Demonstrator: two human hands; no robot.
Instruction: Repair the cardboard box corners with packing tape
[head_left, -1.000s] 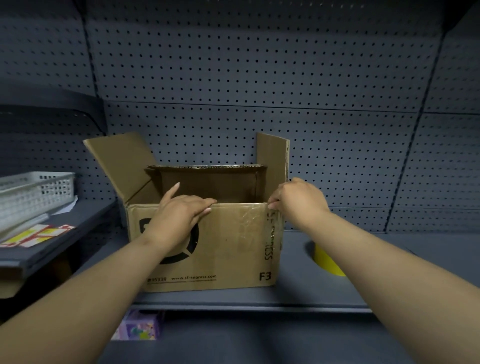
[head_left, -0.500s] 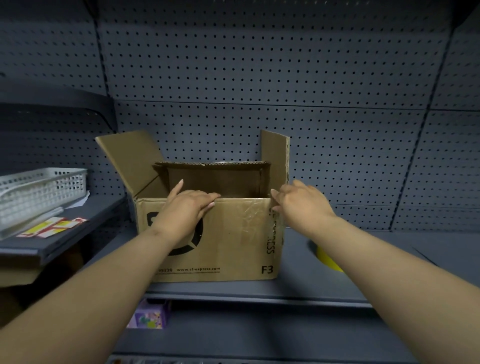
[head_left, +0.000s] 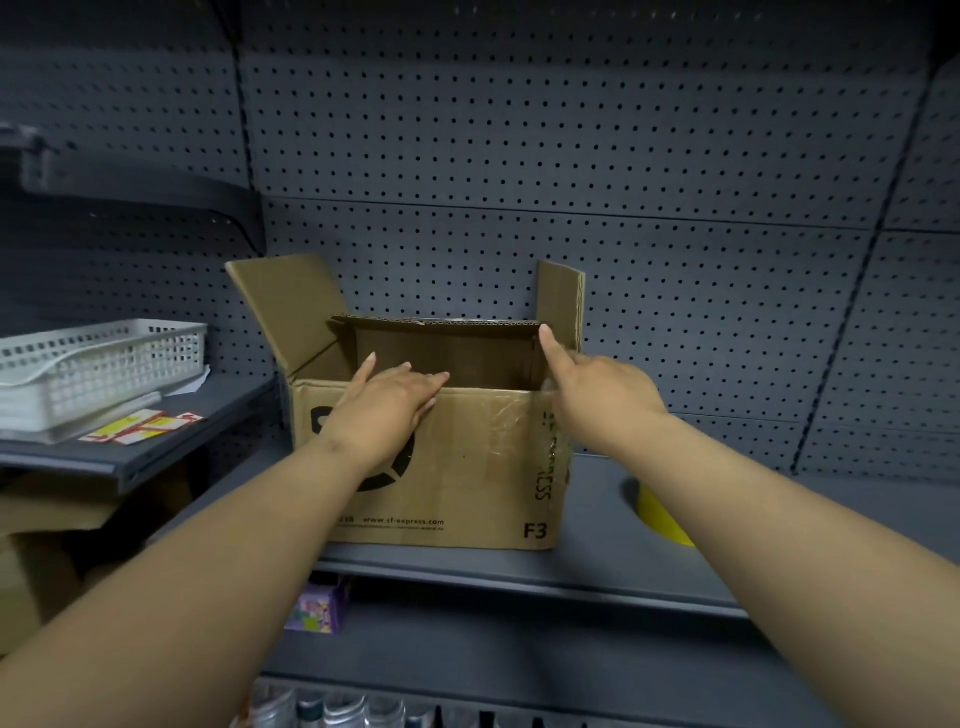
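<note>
Tape pressed down on the near right corner

Cardboard box (head_left: 457, 467) stands open on the shelf (head_left: 597, 566), near its front edge. Left hand (head_left: 384, 410) lies flat, fingers together, on the front rim; right hand (head_left: 597, 400), fingers loosely spread, holds nothing. Next, probably, fetch the yellow tape roll (head_left: 660, 512), half hidden behind the right forearm.

Only one view is given, head-worn. The shelf (head_left: 597, 564) is seen from close up, facing forward and slightly downward.

My left hand (head_left: 387, 410) and right hand (head_left: 602, 400) are bare, forearms uncovered too: no sleeves, gloves, rings or watch; nails short and plain.
</note>
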